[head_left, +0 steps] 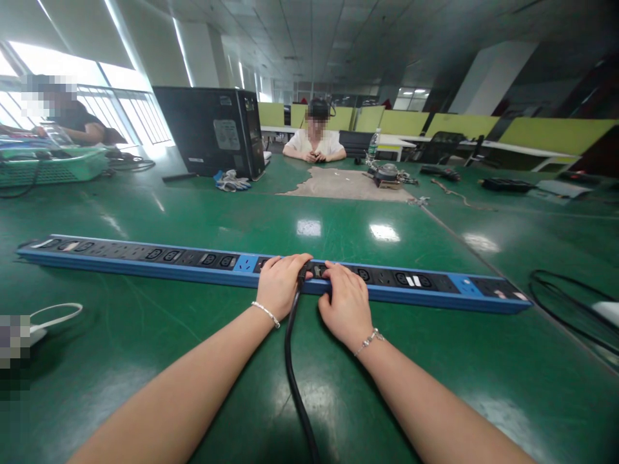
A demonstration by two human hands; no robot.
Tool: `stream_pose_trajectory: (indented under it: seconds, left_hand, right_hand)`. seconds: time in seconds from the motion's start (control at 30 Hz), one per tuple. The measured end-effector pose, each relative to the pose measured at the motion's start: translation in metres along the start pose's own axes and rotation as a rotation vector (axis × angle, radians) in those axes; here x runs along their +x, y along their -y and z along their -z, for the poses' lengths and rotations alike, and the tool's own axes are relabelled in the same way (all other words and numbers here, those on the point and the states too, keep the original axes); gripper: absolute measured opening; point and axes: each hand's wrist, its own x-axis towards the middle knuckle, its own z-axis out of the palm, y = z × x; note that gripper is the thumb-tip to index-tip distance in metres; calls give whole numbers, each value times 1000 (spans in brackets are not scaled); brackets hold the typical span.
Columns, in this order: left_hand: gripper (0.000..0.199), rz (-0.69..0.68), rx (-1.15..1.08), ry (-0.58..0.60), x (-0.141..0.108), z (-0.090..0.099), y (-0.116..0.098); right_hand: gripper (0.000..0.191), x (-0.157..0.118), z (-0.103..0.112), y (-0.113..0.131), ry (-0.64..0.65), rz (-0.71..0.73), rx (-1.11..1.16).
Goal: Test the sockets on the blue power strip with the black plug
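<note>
A long blue power strip (pixel 193 254) with black socket faces lies across the green table in front of me. My left hand (pixel 280 283) is over its middle, fingers closed around the plug end of a black power cord (pixel 293 348). The plug meets the sockets, but how deep it sits is hidden by my fingers. The cord runs down toward me between my forearms. Just right of the plug, my right hand (pixel 345 299) is wrapped over the strip, fingertips on its top and thumb at the front side.
A black computer case (pixel 207 132) stands at the back left, with work gloves (pixel 232 180) beside it. A green basket (pixel 53 166) is far left. Black cables (pixel 565 309) lie at right. One person (pixel 315 138) sits opposite; another sits at the far left. A bottle (pixel 374 145) stands behind.
</note>
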Motion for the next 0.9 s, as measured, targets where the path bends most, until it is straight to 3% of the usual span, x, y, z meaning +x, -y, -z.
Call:
stream_pose_trajectory:
  seconds: [0.33, 0.53, 0.6, 0.67, 0.77, 0.83, 0.9]
  left_hand:
    - [30, 11, -46, -15, 0, -2, 0]
    - [31, 194, -215, -279, 19, 23, -10]
    - [32, 194, -214, -299, 24, 35, -5]
    - [32, 230, -205, -314, 24, 47, 11]
    - [35, 405, -194, -370, 15, 66, 53]
    - [39, 467, -222, -335, 5, 78, 84]
    - [44, 433, -290, -225, -5, 88, 106]
  right_hand:
    - [42, 0, -2, -1, -12, -2, 16]
    - [43, 0, -2, 0, -16, -3, 8]
    - [43, 0, -2, -1, -15, -5, 5]
    - [42, 0, -2, -1, -17, -5, 4]
    - [42, 0, -2, -2, -18, 1, 7]
    - [42, 0, -3, -2, -19, 3, 12]
    - [41, 0, -3, -2, -27, 0, 13]
